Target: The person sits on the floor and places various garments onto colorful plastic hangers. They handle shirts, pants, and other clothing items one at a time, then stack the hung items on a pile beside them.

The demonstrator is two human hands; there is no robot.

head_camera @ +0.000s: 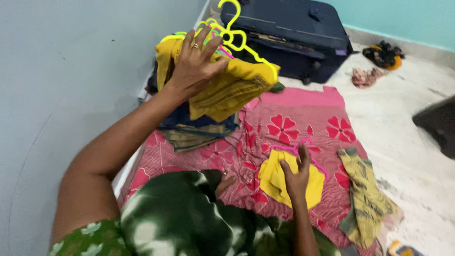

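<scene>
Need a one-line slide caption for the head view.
Left hand presses yellow garment on yellow hanger; right hand rests on yellow cloth over pink hanger.

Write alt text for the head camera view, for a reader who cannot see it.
Seen from above, a person's left hand presses a folded yellow garment on a yellow hanger onto a pile of clothes, while the right hand rests on a smaller yellow cloth with a pink hanger. Both lie on a pink flowered sheet; a dark suitcase stands behind.
</scene>
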